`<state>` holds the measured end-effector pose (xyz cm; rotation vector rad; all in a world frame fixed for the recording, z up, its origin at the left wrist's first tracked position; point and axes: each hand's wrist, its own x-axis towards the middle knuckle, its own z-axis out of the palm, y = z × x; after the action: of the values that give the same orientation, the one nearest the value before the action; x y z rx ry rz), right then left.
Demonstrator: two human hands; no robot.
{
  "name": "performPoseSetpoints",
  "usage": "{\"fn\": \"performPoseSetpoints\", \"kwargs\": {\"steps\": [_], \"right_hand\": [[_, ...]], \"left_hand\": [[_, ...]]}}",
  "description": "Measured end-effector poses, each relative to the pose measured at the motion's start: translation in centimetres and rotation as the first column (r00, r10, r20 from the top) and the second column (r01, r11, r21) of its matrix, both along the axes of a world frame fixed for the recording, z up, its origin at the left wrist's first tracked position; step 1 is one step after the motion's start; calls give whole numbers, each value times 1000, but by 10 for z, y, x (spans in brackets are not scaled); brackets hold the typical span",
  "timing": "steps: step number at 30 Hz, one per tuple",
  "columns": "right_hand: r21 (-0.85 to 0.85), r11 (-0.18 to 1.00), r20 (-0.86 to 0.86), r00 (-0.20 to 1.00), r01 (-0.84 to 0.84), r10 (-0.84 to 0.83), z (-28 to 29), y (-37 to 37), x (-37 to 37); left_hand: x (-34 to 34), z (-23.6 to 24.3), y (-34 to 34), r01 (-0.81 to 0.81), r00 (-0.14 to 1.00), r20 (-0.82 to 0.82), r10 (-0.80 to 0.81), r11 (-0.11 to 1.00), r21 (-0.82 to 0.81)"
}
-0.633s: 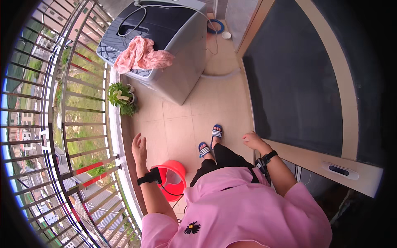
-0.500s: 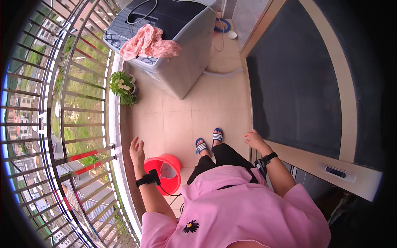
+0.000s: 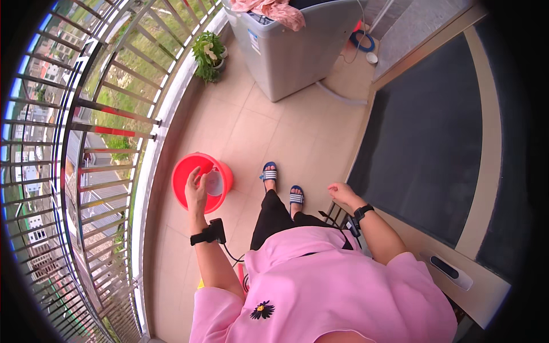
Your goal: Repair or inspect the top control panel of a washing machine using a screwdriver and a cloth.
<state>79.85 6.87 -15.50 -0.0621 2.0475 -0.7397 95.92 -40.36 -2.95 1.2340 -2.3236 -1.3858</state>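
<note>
My left hand (image 3: 197, 184) hangs over the red bucket (image 3: 225, 183), fingers apart and slightly bent, holding nothing. A pale, translucent item (image 3: 213, 182) lies inside the bucket. My right hand (image 3: 342, 192) is empty at my right side near the dark door panel (image 3: 414, 143), its fingers curled together. I wear black straps on both wrists, with a cable from the left. My feet in striped slippers (image 3: 269, 177) stand on the tiled floor (image 3: 251, 137).
A washing machine (image 3: 286, 63) with pink cloth (image 3: 274, 12) on top stands ahead, a grey hose (image 3: 340, 96) at its foot. A potted plant (image 3: 207, 57) is by the railing (image 3: 114, 148) on my left. A blue coil (image 3: 361, 41) and small white bowl (image 3: 372, 59) lie farther back.
My view has swung toward the bucket: the washer now sits higher and farther right, the bucket higher. My feet have stepped, and my left hand is now over the bucket.
</note>
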Motion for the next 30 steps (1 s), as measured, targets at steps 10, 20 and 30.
{"fn": "performPoseSetpoints", "kwargs": {"steps": [10, 20, 30], "right_hand": [[96, 971, 51, 975, -219, 215, -33, 66, 81], [-33, 984, 39, 984, 174, -173, 21, 42, 126], [63, 994, -109, 989, -91, 97, -7, 141, 229]], "left_hand": [[172, 0, 59, -116, 990, 81, 114, 993, 22], [231, -2, 50, -73, 997, -11, 74, 995, 73], [336, 20, 72, -90, 995, 47, 89, 996, 17]]}}
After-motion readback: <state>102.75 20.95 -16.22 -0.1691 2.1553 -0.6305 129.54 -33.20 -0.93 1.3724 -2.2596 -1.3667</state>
